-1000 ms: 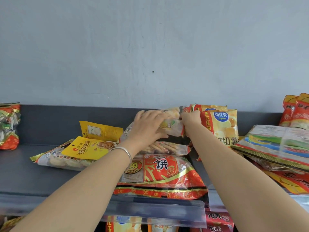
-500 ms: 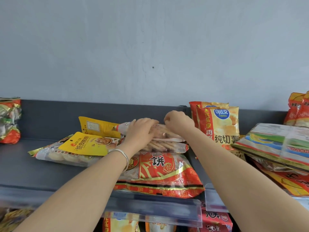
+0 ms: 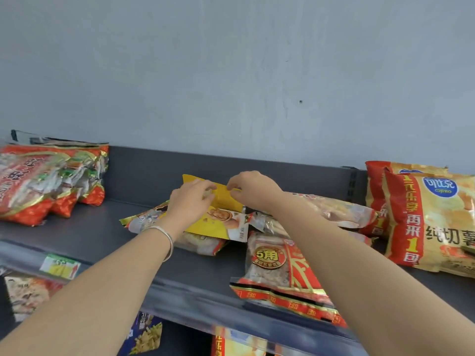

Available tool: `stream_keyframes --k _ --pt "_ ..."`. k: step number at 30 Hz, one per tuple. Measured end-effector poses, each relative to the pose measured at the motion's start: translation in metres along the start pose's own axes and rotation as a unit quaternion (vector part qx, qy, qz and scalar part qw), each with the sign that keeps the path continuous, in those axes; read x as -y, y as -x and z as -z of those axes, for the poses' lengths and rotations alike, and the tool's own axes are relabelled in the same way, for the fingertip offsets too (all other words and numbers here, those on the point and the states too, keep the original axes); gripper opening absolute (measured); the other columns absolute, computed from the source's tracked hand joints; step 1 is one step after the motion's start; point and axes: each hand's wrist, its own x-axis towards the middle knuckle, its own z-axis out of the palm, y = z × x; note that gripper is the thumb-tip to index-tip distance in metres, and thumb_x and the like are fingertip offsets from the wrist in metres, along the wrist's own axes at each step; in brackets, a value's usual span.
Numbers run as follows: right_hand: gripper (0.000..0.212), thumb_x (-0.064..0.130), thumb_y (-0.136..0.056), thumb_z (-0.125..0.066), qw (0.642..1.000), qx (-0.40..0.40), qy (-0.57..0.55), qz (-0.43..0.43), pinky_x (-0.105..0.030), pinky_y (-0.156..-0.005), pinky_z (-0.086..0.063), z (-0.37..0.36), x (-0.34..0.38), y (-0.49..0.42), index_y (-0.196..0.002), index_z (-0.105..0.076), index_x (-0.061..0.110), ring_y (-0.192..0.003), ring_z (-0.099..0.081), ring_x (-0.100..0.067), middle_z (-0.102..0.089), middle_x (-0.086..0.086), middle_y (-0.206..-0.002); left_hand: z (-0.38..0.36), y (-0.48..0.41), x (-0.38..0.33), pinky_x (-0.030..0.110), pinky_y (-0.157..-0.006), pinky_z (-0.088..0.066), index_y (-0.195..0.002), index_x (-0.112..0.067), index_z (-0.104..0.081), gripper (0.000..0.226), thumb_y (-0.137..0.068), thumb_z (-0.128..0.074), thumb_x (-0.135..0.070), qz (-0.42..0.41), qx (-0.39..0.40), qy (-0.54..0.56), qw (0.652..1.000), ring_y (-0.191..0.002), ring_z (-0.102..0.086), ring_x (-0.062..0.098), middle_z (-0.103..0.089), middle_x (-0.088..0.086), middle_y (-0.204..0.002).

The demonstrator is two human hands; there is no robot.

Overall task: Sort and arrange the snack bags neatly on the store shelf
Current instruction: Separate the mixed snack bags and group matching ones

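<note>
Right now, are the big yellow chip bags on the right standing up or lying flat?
Standing up. The chip bags show their fronts to the camera, tops level with the shelf's back rail, bottoms on the shelf.

Both bare forearms reach forward and up from the lower frame edge, converging toward the middle. Left hand (image 3: 189,201) palm down, knuckles up, wrist slightly bent, fingers (image 3: 205,187) curled with tips pinched together at the far side. Thin silver bangle (image 3: 164,236) sits on the left wrist. Right hand (image 3: 253,187) also palm down, a bit higher and farther back than the left, fingers (image 3: 232,185) curled inward, thumb and forefinger pinched. The two hands' fingertips sit just beside each other, nearly touching. Right forearm runs diagonally from lower right; left from lower left.
</note>
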Motion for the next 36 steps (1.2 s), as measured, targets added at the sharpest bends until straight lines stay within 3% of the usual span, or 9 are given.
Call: stream_keyframes --k 6,10,14,19,25,27,31,33,36 --pt "0.032 0.025 -0.095 -0.047 0.998 0.053 0.007 -0.019 -0.039 -0.093 -0.048 -0.031 0.03 -0.059 -0.124 -0.061 0.024 -0.12 -0.053 -0.024 -0.058 0.0 -0.132 0.004 -0.025 0.066 0.041 -0.091 -0.043 -0.126 -0.032 -0.054 0.031 -0.096 -0.046 -0.033 0.005 0.037 -0.01 0.999 -0.116 -0.052 0.021 -0.054 -0.003 -0.128" --pt "0.035 0.023 -0.096 -0.049 0.997 0.049 0.008 -0.051 -0.036 -0.09 -0.049 -0.051 0.044 -0.094 -0.13 -0.056 0.022 -0.117 -0.054 -0.024 -0.056 -0.003 -0.133 0.001 -0.049 0.108 0.042 -0.094 -0.042 -0.128 -0.032 -0.052 0.032 -0.096 -0.047 -0.033 -0.007 0.064 0.001 0.998 -0.119 -0.05 0.021 -0.051 -0.003 -0.133" --pt "0.044 0.027 -0.095 -0.053 0.992 0.036 0.042 -0.114 -0.042 -0.09 -0.052 -0.075 0.049 -0.119 -0.138 -0.046 0.024 -0.119 -0.05 -0.028 -0.048 -0.008 -0.135 -0.014 -0.066 0.139 0.045 -0.096 -0.042 -0.127 -0.032 -0.051 0.032 -0.096 -0.047 -0.034 -0.015 0.109 0.038 0.993 -0.118 -0.05 0.02 -0.05 -0.004 -0.132" --pt "0.06 0.025 -0.094 -0.056 0.978 0.013 0.085 -0.187 -0.046 -0.1 -0.044 -0.092 0.045 -0.132 -0.148 -0.031 0.023 -0.131 -0.041 -0.032 -0.041 -0.01 -0.144 -0.032 -0.08 0.157 0.046 -0.094 -0.047 -0.128 -0.029 -0.052 0.033 -0.095 -0.049 -0.036 -0.014 0.135 0.094 0.986 -0.112 -0.054 0.02 -0.055 -0.002 -0.126" --pt "0.059 0.025 -0.094 -0.058 0.966 0.03 0.115 -0.231 -0.051 -0.108 -0.034 -0.104 0.037 -0.141 -0.146 -0.031 0.022 -0.129 -0.045 -0.032 -0.048 -0.009 -0.14 -0.044 -0.088 0.163 0.04 -0.086 -0.052 -0.128 -0.024 -0.052 0.034 -0.096 -0.049 -0.033 -0.002 0.143 0.125 0.982 -0.103 -0.058 0.018 -0.06 -0.002 -0.118" --pt "0.05 0.023 -0.094 -0.057 0.965 0.034 0.116 -0.233 -0.048 -0.101 -0.04 -0.107 0.037 -0.141 -0.14 -0.037 0.022 -0.119 -0.053 -0.03 -0.056 -0.008 -0.13 -0.044 -0.092 0.165 0.039 -0.086 -0.052 -0.127 -0.024 -0.052 0.033 -0.095 -0.049 -0.032 0.003 0.137 0.136 0.981 -0.103 -0.058 0.017 -0.06 -0.001 -0.118" --pt "0.025 0.018 -0.094 -0.058 0.961 0.027 0.146 -0.235 -0.033 -0.069 -0.046 -0.105 0.035 -0.143 -0.119 -0.056 0.02 -0.092 -0.059 -0.024 -0.063 -0.006 -0.11 -0.045 -0.098 0.165 0.03 -0.079 -0.048 -0.128 -0.02 -0.051 0.034 -0.096 -0.049 -0.031 0.019 0.138 0.161 0.977 -0.103 -0.058 0.018 -0.061 0.001 -0.12" --pt "0.02 0.015 -0.094 -0.057 0.959 0.017 0.161 -0.231 -0.03 -0.064 -0.045 -0.099 0.034 -0.145 -0.113 -0.061 0.019 -0.08 -0.056 -0.022 -0.063 -0.005 -0.098 -0.043 -0.102 0.163 0.03 -0.079 -0.047 -0.13 -0.018 -0.05 0.036 -0.096 -0.047 -0.031 0.024 0.14 0.17 0.975 -0.104 -0.058 0.019 -0.06 0.003 -0.122" --pt "0.015 0.014 -0.096 -0.052 0.963 -0.029 0.156 -0.217 -0.029 -0.061 -0.044 -0.088 0.034 -0.148 -0.105 -0.063 0.018 -0.074 -0.056 -0.022 -0.062 -0.004 -0.091 -0.039 -0.107 0.155 0.035 -0.093 -0.044 -0.134 -0.015 -0.049 0.041 -0.097 -0.046 -0.032 0.028 0.132 0.19 0.972 -0.117 -0.054 0.022 -0.055 0.006 -0.132"
